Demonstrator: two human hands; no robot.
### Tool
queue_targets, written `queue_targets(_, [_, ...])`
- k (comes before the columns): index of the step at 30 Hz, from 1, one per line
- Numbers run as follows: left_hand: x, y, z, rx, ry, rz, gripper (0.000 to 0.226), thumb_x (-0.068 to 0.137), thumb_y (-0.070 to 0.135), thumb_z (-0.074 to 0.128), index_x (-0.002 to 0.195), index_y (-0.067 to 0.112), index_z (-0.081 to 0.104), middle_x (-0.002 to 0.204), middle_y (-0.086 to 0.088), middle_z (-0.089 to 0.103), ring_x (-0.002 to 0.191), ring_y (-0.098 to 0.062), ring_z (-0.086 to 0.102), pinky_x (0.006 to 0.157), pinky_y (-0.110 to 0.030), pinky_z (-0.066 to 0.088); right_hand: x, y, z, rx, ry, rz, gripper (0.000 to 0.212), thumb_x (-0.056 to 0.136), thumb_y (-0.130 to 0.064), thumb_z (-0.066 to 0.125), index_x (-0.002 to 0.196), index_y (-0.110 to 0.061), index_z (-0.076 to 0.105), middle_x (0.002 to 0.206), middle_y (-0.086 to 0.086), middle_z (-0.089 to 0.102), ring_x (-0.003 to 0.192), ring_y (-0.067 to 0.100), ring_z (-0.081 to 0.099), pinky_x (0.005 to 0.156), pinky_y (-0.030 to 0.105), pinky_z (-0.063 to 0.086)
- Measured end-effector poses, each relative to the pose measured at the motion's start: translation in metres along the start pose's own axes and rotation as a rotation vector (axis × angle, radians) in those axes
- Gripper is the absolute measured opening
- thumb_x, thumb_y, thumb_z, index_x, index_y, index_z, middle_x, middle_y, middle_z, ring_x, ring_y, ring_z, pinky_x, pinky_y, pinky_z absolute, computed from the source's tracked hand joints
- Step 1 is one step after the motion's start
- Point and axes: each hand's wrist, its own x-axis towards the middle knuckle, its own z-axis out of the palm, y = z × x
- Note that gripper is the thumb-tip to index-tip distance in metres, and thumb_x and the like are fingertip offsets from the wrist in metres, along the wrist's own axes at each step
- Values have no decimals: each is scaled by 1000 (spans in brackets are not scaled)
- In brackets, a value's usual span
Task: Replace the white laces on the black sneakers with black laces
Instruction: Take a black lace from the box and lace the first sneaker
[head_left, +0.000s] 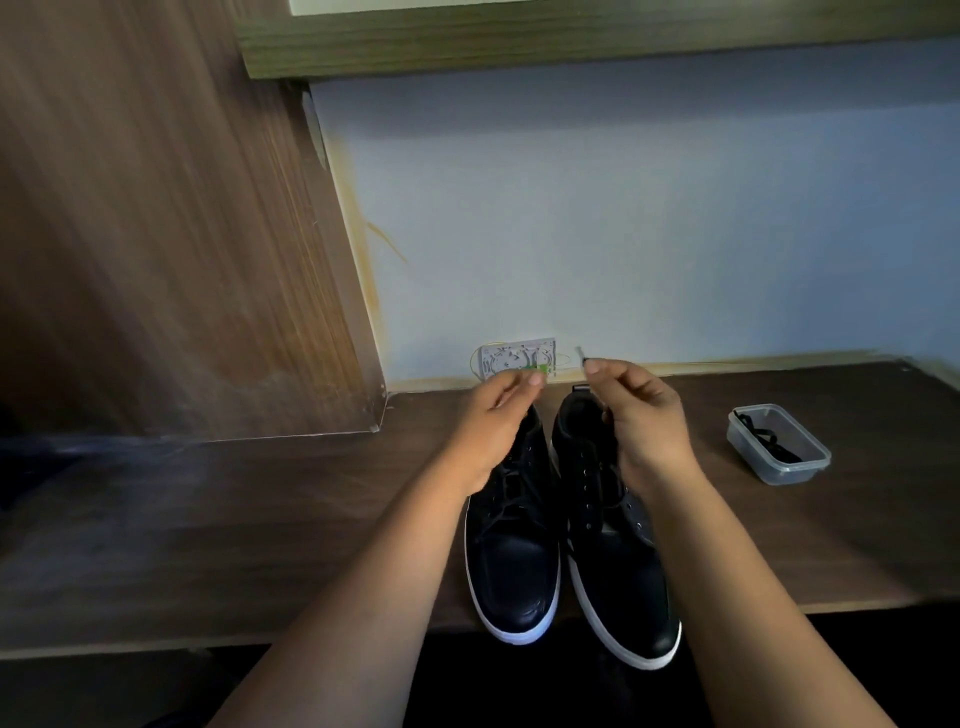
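Item: pair of black sneakers (566, 525), white-soled, sitting side by side at the near edge of a dark wooden desk (260, 519), toes overhanging toward the viewer. Left shoe (511, 561) appearing laced in black already; right shoe (618, 571) showing open eyelets, apparently part-threaded. No white laces showing anywhere.

Left hand (498, 415): raised over the heels, thumb and forefinger pinching closed, presumably on a lace end, though the strand itself too dark and thin to confirm.

Right hand (639, 415): likewise pinching, a small pale tip, likely an aglet (581, 354), poking above the fingertips.

Spare black lace (769, 441): lying coiled in a clear plastic tub (779, 470), well apart to the right of the shoes.

Handling, judged: lace being light, limp, prone to twisting and slipping back through eyelets; best pinching right at the stiff tip for threading, then drawing both ends evenly. Shoes being moderately heavy, firm-soled, glossy upper possibly slick; steadying by the heel collar or sidewall advisable.

Background: small white patterned box (517, 358) standing against the pale wall (623, 208).
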Motion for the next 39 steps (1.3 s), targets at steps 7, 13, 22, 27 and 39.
queue_targets(7, [3,3,10,-36,215,29,22,100,12,48,93,6,68,96,-13,66,90,-20,65,77,-25,56,-14,26,19,-434,-138,-181,8,84,-17,73,87,-24,77,84,-5,75,83,14,71,79,31,55])
queue_targets(13, [14,-2,-35,538,482,17,31,103,12,35,116,6,63,112,-21,57,93,-34,57,69,-23,38,0,41,4,-966,-350,-316,35,96,-3,46,121,-20,64,99,0,63,85,0,57,77,6,39])
queue_targets(22, [12,-35,-19,625,183,-24,22,91,7,59,106,15,73,101,0,72,93,-12,65,84,-19,45,4,50,2,-1119,-327,-161,19,93,-18,52,98,-15,69,86,2,66,74,16,58,63,20,39])
queue_targets(27, [11,-50,1,731,136,-38,21,88,13,63,108,21,60,90,3,72,86,-13,64,68,-23,46,6,52,-5,-963,-216,11,2,84,-27,71,85,-27,72,80,-10,70,77,5,64,62,13,41])
queue_targets(39, [13,-55,12,808,108,45,25,89,9,59,113,16,54,83,3,69,94,-16,57,74,-29,48,4,52,-6,-783,-151,151,20,85,-14,68,95,-25,55,83,-3,69,74,13,63,58,23,45])
